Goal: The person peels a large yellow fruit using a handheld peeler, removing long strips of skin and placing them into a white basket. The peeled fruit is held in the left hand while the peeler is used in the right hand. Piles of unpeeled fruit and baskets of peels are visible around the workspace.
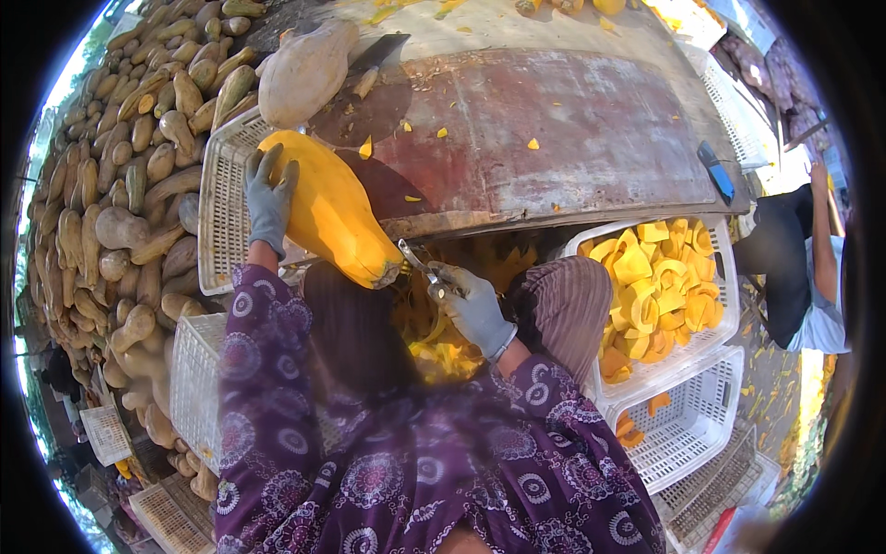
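My left hand [270,201], in a grey glove, is spread against the upper left side of a peeled orange squash [332,208]. The squash leans from the table edge towards my knee, its stem end low. My gloved right hand [471,301] grips a metal peeler [419,260], whose blade is close to the stem end; whether it touches cannot be told. Orange peelings [443,353] lie below, between my knees. An unpeeled squash [308,73] rests on the table's left corner, beside a dark-bladed knife [381,52].
A worn wooden table [554,138] spans the front, with a blue-handled tool [716,173] at its right. Cut squash pieces [657,277] fill a white crate [730,305]. Unpeeled squashes [124,228] are heaped at left by another crate [214,208]. A person [796,270] sits at right.
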Tool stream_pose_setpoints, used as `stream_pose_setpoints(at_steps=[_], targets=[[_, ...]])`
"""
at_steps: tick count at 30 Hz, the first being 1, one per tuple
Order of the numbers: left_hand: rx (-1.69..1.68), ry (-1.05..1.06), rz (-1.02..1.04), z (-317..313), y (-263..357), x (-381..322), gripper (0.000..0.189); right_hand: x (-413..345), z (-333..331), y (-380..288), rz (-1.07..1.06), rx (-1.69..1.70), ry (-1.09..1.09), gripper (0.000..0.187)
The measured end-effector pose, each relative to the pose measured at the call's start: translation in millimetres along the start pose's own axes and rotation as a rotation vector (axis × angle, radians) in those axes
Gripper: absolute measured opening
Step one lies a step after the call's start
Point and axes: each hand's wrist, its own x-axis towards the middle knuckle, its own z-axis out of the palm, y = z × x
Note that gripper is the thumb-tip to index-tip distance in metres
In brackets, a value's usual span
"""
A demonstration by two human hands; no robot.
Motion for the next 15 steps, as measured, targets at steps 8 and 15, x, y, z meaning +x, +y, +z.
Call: stream_pose_setpoints(at_steps=[8,15], targets=[[-0.026,-0.004,-0.039,-7,3,-8,0.041,-32,-10,17,0.328,0.22,-0.085,0.031],[0.083,-0.003,0.071,4,9,-10,0.041,-12,5,12,0.23,0.23,-0.135,0.034]])
